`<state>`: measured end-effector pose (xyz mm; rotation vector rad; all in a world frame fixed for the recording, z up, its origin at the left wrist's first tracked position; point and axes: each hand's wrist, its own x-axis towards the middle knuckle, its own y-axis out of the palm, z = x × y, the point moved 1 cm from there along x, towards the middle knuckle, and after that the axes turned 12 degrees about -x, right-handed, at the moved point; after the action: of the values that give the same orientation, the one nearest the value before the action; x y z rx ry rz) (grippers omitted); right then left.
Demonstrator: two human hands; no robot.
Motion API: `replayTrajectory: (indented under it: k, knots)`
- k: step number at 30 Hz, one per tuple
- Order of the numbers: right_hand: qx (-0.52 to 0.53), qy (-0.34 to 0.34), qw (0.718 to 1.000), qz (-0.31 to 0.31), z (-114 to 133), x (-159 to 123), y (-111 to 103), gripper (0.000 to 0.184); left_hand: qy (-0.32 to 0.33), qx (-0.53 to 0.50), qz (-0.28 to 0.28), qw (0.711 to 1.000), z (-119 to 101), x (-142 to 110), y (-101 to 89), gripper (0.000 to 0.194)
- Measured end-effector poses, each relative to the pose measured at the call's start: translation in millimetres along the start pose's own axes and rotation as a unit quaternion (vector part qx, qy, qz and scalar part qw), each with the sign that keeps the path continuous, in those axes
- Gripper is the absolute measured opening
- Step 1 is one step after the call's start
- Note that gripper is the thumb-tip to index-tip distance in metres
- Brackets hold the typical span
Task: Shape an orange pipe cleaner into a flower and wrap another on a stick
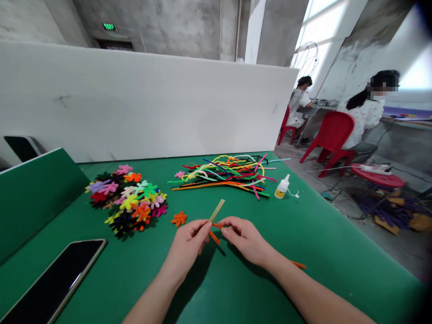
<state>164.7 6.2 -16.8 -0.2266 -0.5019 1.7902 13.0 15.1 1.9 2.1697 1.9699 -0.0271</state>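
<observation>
My left hand (193,240) is closed in a pinch on a pale, yellowish, narrow strip (217,210) that points up and away. An orange pipe cleaner (214,237) crosses the strip at my left fingertips, one end sticking out below. Its other end is pinched between the thumb and forefinger of my right hand (243,236). Whether it is wrapped fully round the strip I cannot tell. An orange pipe-cleaner flower (178,218) lies just beyond my left hand. Partly hidden by my right forearm is another orange piece (299,264).
A heap of colourful fuzzy flowers (130,202) sits left on the green table (337,270), near a phone (57,281). Loose pipe cleaners (226,173) and a glue bottle (282,186) lie farther back, before a white partition (151,103). Two people sit beyond at right.
</observation>
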Motion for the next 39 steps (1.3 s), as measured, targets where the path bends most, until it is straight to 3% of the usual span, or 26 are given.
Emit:
replayTrajectory:
  k: [6,13,22,27,34,39]
  knots:
    - [0.004,0.009,1.0,-0.007,-1.8,0.1,0.2,0.021,0.042,0.043,0.015,0.998,-6.3,-4.3,2.9,0.017]
    - [0.064,-0.015,0.998,-0.019,-3.9,0.4,0.6,0.025,0.066,0.095,0.122,0.986,-3.9,-5.6,5.7,0.022]
    - [0.116,-0.006,0.99,-0.083,-3.5,2.3,2.2,0.023,0.107,0.114,0.142,0.978,-2.3,-8.0,7.7,0.024]
    - [0.141,-0.001,0.987,-0.075,-4.7,3.6,4.1,0.022,0.144,0.174,0.109,0.968,2.4,-5.7,5.9,0.023]
    - [0.131,-0.016,0.986,-0.102,-5.6,4.0,6.4,0.02,0.176,0.261,0.14,0.939,7.0,-7.2,4.4,0.024]
    - [0.13,0.027,0.984,-0.119,-11.7,7.6,3.2,0.023,0.28,0.302,0.03,0.911,-0.3,-13.0,5.9,0.027]
